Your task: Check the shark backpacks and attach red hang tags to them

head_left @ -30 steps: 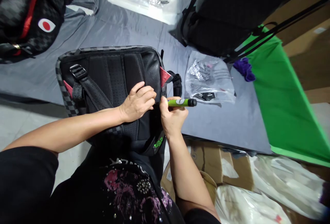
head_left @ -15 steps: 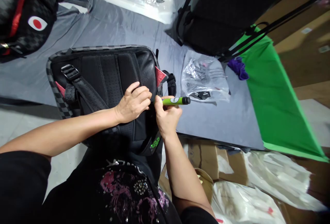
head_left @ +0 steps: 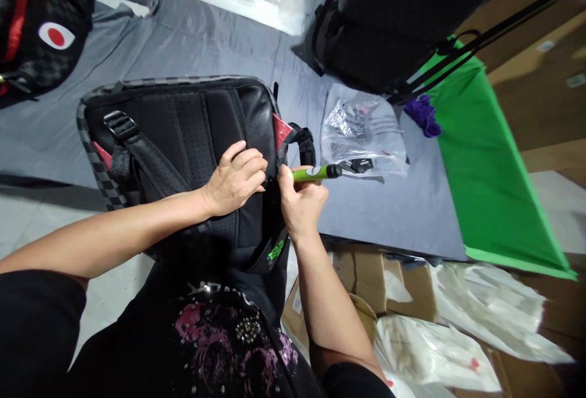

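Note:
A black backpack (head_left: 192,117) with grey checkered edging and red corner patches lies back panel up, its straps showing. My left hand (head_left: 235,181) rests on the panel, fingers curled and closed on the backpack's fabric near its right edge; the fingertips are partly hidden. In my right hand (head_left: 302,202) is a green marker pen (head_left: 315,173), gripped between thumb and fingers. Its black end points right, and its other end meets the backpack's edge close to my left fingertips. The tip itself is hidden.
A grey cloth-covered table (head_left: 389,215) carries a clear plastic bag (head_left: 361,132), a purple cloth (head_left: 423,116) and a large black bag (head_left: 384,32). Another checkered backpack (head_left: 46,25) stands far left. A green panel (head_left: 494,172) edges the right; cardboard boxes (head_left: 361,276) sit below.
The marker pen has tilted slightly, its black end a little higher and further right. Both hands keep their hold, and the whole view has shifted slightly.

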`<state>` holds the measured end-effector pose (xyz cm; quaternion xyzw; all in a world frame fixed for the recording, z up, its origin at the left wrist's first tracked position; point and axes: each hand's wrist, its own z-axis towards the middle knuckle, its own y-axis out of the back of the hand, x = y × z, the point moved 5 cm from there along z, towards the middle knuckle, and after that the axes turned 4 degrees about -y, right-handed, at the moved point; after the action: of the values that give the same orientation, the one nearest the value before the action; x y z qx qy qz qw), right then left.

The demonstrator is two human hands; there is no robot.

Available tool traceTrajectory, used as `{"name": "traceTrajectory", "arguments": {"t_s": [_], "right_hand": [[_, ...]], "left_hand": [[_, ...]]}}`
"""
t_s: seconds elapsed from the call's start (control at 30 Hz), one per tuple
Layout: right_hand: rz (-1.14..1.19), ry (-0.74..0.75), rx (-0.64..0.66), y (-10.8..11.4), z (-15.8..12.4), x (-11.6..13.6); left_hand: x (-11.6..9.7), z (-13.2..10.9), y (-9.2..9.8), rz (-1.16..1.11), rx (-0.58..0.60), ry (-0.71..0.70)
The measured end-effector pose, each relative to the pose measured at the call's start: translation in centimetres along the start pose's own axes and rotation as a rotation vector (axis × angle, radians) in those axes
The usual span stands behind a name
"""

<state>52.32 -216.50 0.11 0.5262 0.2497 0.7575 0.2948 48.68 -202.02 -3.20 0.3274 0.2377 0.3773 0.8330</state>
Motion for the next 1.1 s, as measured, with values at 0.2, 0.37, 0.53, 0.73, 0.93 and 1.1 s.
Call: {"name": "traceTrajectory", "arguments": {"t_s": [0.2,0.37,0.53,0.73,0.93,1.1], "right_hand": [[0.329,-0.169,0.179,1.1,-0.3,-1.6],[0.346,-0.179,0.383,1.5,-0.1,-1.1],[0.305,-0.137,0.470,1.2,0.2,-0.1],[0.287,-0.109,0.427,0.8,0.3,-0.1],[0.233,-0.113,0.352,0.9,0.4,-0.1],[0.246,-0.124,0.339,1.0,0.3,0.0]], "left_hand": [[-0.4,0.5,0.6,-0.004,0.027,0.016],[-0.6,0.9,1.0,-0.010,0.062,0.012],[-0.7,1.1,1.3,0.017,0.050,-0.021],[-0.5,0.9,1.0,-0.043,0.021,0.011],[-0.6,0.9,1.0,0.002,0.017,-0.001],[-0.6,0.9,1.1,0.034,0.003,-0.020]]}}
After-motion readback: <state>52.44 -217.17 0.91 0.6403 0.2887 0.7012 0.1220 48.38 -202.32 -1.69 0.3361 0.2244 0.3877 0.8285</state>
